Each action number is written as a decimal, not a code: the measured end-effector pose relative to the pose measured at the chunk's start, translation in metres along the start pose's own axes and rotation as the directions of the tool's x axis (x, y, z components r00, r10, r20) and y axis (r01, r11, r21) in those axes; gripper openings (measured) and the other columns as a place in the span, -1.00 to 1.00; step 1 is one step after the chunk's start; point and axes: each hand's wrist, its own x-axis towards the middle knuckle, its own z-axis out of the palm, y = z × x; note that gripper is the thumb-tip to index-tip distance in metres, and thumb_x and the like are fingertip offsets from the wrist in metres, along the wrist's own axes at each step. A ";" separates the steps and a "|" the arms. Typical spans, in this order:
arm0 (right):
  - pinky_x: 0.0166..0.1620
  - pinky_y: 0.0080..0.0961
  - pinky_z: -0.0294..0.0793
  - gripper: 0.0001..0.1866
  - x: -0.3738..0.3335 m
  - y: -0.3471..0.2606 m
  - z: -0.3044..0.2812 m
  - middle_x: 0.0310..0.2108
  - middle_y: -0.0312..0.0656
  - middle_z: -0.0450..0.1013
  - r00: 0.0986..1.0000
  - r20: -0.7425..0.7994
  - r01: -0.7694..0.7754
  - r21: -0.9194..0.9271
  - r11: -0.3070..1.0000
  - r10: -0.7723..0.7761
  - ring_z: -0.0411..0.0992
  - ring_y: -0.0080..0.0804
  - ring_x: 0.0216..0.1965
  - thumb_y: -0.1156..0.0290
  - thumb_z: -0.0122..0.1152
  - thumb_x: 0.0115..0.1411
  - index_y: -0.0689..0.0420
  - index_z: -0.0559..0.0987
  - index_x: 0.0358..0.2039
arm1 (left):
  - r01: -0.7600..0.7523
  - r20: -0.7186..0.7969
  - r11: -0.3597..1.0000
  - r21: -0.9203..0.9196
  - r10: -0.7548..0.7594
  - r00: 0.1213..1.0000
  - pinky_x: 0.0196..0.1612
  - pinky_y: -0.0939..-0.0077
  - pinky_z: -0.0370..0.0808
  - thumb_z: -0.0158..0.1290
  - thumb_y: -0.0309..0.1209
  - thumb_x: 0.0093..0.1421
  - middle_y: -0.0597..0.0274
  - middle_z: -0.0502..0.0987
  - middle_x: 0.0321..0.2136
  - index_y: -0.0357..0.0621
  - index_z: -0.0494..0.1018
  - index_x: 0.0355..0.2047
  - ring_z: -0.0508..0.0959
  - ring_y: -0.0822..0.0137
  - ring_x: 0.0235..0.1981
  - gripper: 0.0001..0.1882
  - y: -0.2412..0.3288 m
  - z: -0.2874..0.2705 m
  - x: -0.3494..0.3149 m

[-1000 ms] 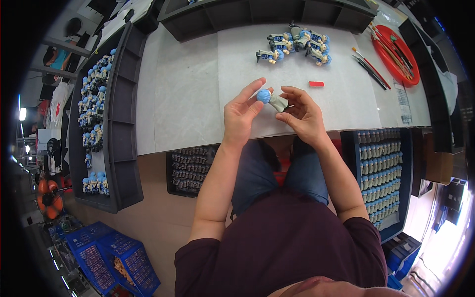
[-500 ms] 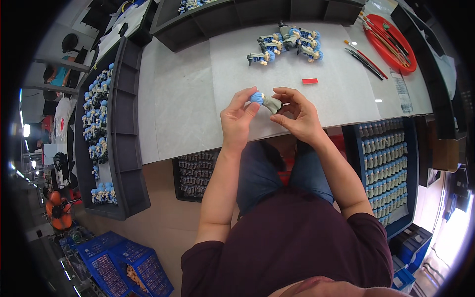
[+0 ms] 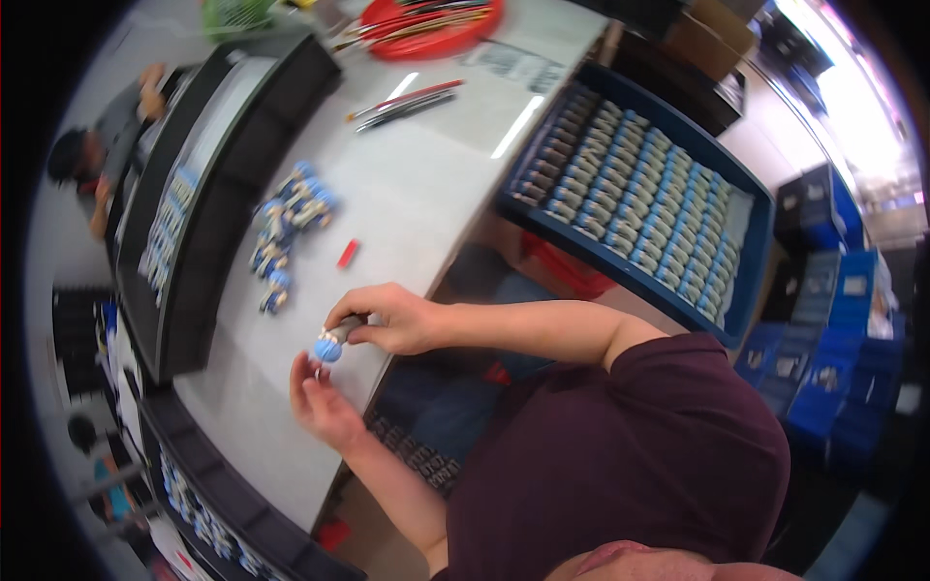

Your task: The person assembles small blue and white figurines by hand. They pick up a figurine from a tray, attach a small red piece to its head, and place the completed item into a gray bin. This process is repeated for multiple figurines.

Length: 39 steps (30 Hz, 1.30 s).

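Note:
A small figurine (image 3: pixel 327 350) with light blue hair and a grey robe hangs over the near edge of the white table. My right hand (image 3: pixel 399 320) pinches it by the robe between thumb and fingers. Just below the figurine's head, my left hand (image 3: pixel 325 407) has its fingers apart and holds nothing I can see. Beyond them lies a cluster of blue-haired figurines (image 3: pixel 293 210) in blue and dark clothing, blurred. A small red block (image 3: pixel 348 254) rests between that cluster and my right hand.
To the right, a dark blue tray (image 3: pixel 754 257) holds rows of robed figurines. Grey partitioned trays (image 3: pixel 247 160) line the table's far and left sides. Loose brushes (image 3: pixel 407 107) lie near a red plate (image 3: pixel 426 50) of brushes. Another person (image 3: pixel 121 160) sits across, far left.
My view has swung to the right, bringing the blue tray further in. My left hand has let go of the figurine's head; my right hand now grips the robe.

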 end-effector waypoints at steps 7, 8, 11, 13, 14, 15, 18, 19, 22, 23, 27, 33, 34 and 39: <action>-0.19 -0.64 0.44 -0.72 -0.095 -0.029 -0.191 -0.29 -0.24 0.46 0.671 -0.695 -0.086 -0.417 0.905 -0.257 0.43 -0.55 -0.24 0.71 0.11 0.01 0.22 0.49 -0.22 | 0.030 0.038 0.990 0.139 -0.035 0.999 -0.12 0.60 0.33 -0.14 -0.49 0.22 0.13 0.41 -0.13 -0.36 0.35 -0.08 0.39 0.43 -0.22 -0.72 0.003 0.006 0.001; -0.23 -0.64 0.46 -0.73 -0.120 -0.030 -0.227 -0.28 -0.23 0.47 0.559 -0.772 -0.153 -0.455 0.877 -0.303 0.45 -0.55 -0.27 0.71 0.11 0.02 0.21 0.49 -0.22 | 0.026 0.048 0.988 0.154 -0.034 0.998 -0.12 0.61 0.34 -0.14 -0.49 0.23 0.14 0.42 -0.13 -0.35 0.35 -0.08 0.40 0.44 -0.22 -0.72 0.004 0.005 0.001; -0.33 -0.62 0.42 -0.76 -0.223 -0.022 -0.333 -0.38 -0.24 0.50 0.220 -0.890 -0.481 -0.456 0.749 -0.400 0.46 -0.54 -0.40 0.60 0.19 -0.04 0.14 0.54 -0.28 | 0.022 0.051 0.981 0.195 -0.032 0.998 -0.12 0.64 0.34 -0.14 -0.48 0.24 0.16 0.43 -0.14 -0.35 0.36 -0.09 0.41 0.46 -0.23 -0.73 0.004 0.005 0.001; -0.27 -0.54 0.42 -0.75 -0.304 -0.015 -0.387 -0.38 -0.24 0.52 0.111 -0.858 -0.703 -0.425 0.570 -0.502 0.47 -0.47 -0.39 0.52 0.24 -0.06 0.10 0.56 -0.29 | 0.022 0.027 0.974 0.225 -0.029 0.999 -0.12 0.65 0.34 -0.14 -0.48 0.24 0.17 0.43 -0.14 -0.35 0.36 -0.09 0.41 0.46 -0.23 -0.73 0.005 0.003 0.000; -0.24 -0.50 0.42 -0.75 -0.337 -0.017 -0.402 -0.37 -0.21 0.52 0.040 -0.865 -0.789 -0.335 0.515 -0.500 0.48 -0.39 -0.37 0.51 0.24 -0.07 0.09 0.56 -0.29 | 0.027 0.023 0.971 0.236 -0.034 0.999 -0.12 0.66 0.34 -0.13 -0.49 0.23 0.17 0.43 -0.15 -0.35 0.36 -0.09 0.41 0.46 -0.23 -0.73 0.004 0.000 0.001; -0.21 -0.46 0.42 -0.74 -0.366 -0.020 -0.413 -0.35 -0.18 0.52 -0.030 -0.863 -0.859 -0.235 0.455 -0.504 0.49 -0.32 -0.34 0.50 0.24 -0.08 0.07 0.56 -0.30 | 0.030 0.016 0.969 0.245 -0.035 0.999 -0.12 0.66 0.34 -0.13 -0.49 0.23 0.17 0.43 -0.15 -0.35 0.36 -0.09 0.41 0.46 -0.24 -0.73 0.003 0.000 0.001; -0.17 -0.35 0.41 -0.74 -0.444 -0.012 -0.440 -0.34 -0.10 0.51 -0.030 -0.869 -0.954 -0.122 0.273 -0.493 0.47 -0.14 -0.27 0.53 0.20 -0.09 0.05 0.56 -0.31 | 0.030 0.004 0.961 0.276 -0.032 0.999 -0.12 0.64 0.34 -0.13 -0.50 0.23 0.16 0.43 -0.15 -0.36 0.36 -0.10 0.41 0.45 -0.24 -0.73 0.002 0.005 0.002; -0.16 -0.33 0.41 -0.75 -0.456 -0.012 -0.442 -0.34 -0.09 0.50 -0.031 -0.883 -0.974 -0.078 0.212 -0.468 0.46 -0.10 -0.25 0.54 0.19 -0.09 0.05 0.55 -0.32 | 0.030 -0.004 0.958 0.284 -0.030 1.000 -0.13 0.63 0.35 -0.13 -0.50 0.22 0.14 0.43 -0.15 -0.37 0.36 -0.10 0.41 0.44 -0.23 -0.73 0.003 0.008 0.002; -0.11 -0.31 0.39 -0.72 -0.476 -0.008 -0.450 -0.32 -0.07 0.49 -0.046 -0.940 -0.996 0.017 0.088 -0.339 0.43 -0.10 -0.20 0.55 0.13 -0.08 0.03 0.54 -0.28 | 0.035 -0.017 0.952 0.303 -0.031 0.999 -0.13 0.62 0.35 -0.13 -0.51 0.22 0.13 0.43 -0.16 -0.37 0.36 -0.10 0.40 0.43 -0.23 -0.74 0.002 0.011 0.002; -0.10 -0.31 0.38 -0.71 -0.479 -0.006 -0.453 -0.31 -0.06 0.49 -0.054 -0.953 -0.998 0.040 0.053 -0.298 0.42 -0.10 -0.19 0.55 0.12 -0.08 0.02 0.53 -0.27 | 0.037 -0.019 0.951 0.307 -0.032 0.999 -0.14 0.62 0.35 -0.13 -0.50 0.22 0.13 0.43 -0.16 -0.37 0.36 -0.10 0.40 0.43 -0.24 -0.74 0.001 0.011 0.003; -0.08 -0.32 0.37 -0.69 -0.489 0.011 -0.472 -0.29 -0.04 0.48 -0.010 -0.975 -0.999 -0.001 0.050 -0.222 0.40 -0.11 -0.16 0.56 0.10 -0.09 0.02 0.53 -0.26 | 0.063 -0.047 0.947 0.316 -0.051 0.998 -0.14 0.63 0.34 -0.11 -0.50 0.21 0.15 0.43 -0.16 -0.38 0.35 -0.10 0.41 0.45 -0.25 -0.73 0.001 0.012 0.002; -0.06 -0.36 0.36 -0.69 -0.501 0.017 -0.480 -0.16 -0.03 0.43 0.041 -0.996 -0.997 -0.036 -0.066 -0.080 0.39 -0.15 -0.08 0.41 0.02 0.04 0.05 0.48 -0.15 | 0.165 -0.190 0.892 0.421 -0.091 0.978 -0.25 0.63 0.39 -0.07 -0.56 0.15 0.17 0.46 -0.30 -0.37 0.37 -0.12 0.43 0.47 -0.34 -0.73 0.003 0.033 -0.005; 0.00 -0.37 0.31 -0.65 -0.526 0.022 -0.489 -0.09 -0.07 0.40 0.089 -0.994 -0.994 -0.084 -0.068 -0.062 0.36 -0.14 -0.05 0.36 -0.10 0.11 0.05 0.45 -0.08 | 0.209 -0.193 0.854 0.476 -0.131 0.973 -0.32 0.65 0.41 -0.02 -0.56 0.11 0.25 0.49 -0.39 -0.32 0.42 -0.17 0.44 0.48 -0.42 -0.75 0.002 0.033 0.001; -0.04 -0.45 0.37 -0.53 -0.535 0.031 -0.525 -0.07 -0.10 0.40 0.400 -0.844 -0.895 -0.444 0.047 -0.356 0.40 -0.23 -0.10 0.61 0.01 0.02 0.17 0.35 0.01 | 0.202 -0.084 0.811 0.548 -0.187 0.979 -0.22 0.68 0.41 0.06 -0.57 0.06 0.25 0.53 -0.32 -0.31 0.49 -0.26 0.48 0.49 -0.31 -0.80 0.023 0.050 0.025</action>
